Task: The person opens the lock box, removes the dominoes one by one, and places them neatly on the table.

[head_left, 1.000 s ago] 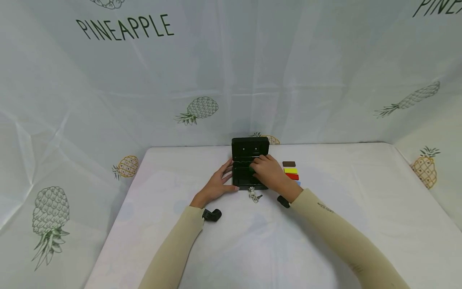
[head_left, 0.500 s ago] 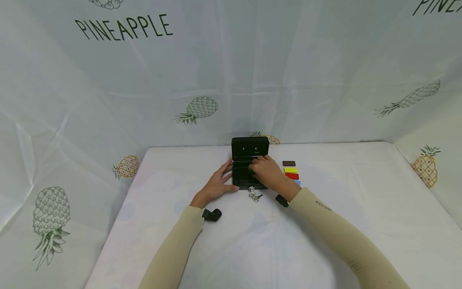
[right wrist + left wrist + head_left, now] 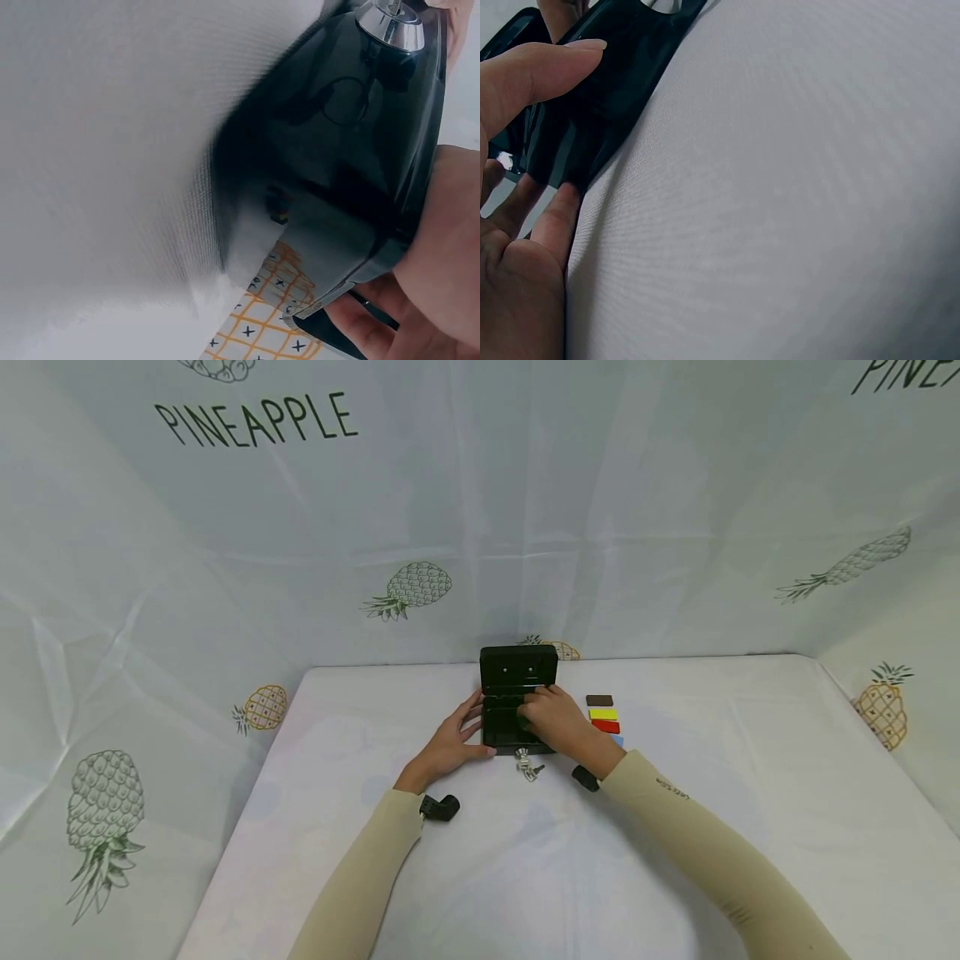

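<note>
A small black cash box (image 3: 498, 721) sits on the white table with its lid (image 3: 519, 666) raised. My left hand (image 3: 448, 745) rests against the box's left side, fingers spread and thumb on its front wall, as the left wrist view shows. My right hand (image 3: 557, 718) reaches over the right rim, its fingers bent down into the box. A dark green patch shows by its thumb; what the fingertips touch is hidden. Keys (image 3: 532, 772) hang from the silver lock (image 3: 391, 27) on the front.
Right of the box lie flat coloured pieces in a column: a brown one (image 3: 599, 700), a yellow one (image 3: 603, 714), a red one (image 3: 606, 727) and a partly hidden blue one (image 3: 618, 739). A pineapple-print sheet (image 3: 645, 510) hangs behind the table (image 3: 480, 877).
My right hand has shifted slightly left and toward me inside the box. The left hand, box and coloured pieces stay in place.
</note>
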{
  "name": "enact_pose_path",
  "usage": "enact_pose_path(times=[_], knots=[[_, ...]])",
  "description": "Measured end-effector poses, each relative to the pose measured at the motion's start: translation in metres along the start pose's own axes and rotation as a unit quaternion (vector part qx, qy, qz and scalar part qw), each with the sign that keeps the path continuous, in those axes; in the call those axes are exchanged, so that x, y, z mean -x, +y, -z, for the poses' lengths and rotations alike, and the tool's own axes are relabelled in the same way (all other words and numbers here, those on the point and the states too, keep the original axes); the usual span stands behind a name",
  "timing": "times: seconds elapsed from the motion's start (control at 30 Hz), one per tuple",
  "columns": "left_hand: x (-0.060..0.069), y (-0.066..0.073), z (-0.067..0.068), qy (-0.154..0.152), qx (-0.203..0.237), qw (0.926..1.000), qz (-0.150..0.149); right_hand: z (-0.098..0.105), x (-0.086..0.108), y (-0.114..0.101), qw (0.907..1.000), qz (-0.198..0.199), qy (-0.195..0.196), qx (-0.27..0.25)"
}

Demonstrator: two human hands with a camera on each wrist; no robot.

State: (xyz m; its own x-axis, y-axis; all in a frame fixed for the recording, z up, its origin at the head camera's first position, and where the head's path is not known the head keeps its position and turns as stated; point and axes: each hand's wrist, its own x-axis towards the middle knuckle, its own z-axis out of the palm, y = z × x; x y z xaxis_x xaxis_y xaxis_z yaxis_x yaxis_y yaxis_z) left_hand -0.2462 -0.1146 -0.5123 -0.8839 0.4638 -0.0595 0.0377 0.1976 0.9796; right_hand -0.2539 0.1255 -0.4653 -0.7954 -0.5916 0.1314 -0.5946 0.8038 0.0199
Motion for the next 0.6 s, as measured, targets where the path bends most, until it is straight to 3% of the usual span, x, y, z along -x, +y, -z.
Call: enact_pose_path(times=[0.3, 0.6], knots=[[0.001, 0.0, 0.0, 0.002, 0.001, 1.0, 0.002, 0.008, 0.009, 0.001, 0.9986, 0.007, 0.052, -0.009], [0.0, -0.001, 0.0, 0.004, -0.005, 1.0, 0.002, 0.026, 0.032, 0.003, 0.9933, 0.003, 0.11, -0.036]])
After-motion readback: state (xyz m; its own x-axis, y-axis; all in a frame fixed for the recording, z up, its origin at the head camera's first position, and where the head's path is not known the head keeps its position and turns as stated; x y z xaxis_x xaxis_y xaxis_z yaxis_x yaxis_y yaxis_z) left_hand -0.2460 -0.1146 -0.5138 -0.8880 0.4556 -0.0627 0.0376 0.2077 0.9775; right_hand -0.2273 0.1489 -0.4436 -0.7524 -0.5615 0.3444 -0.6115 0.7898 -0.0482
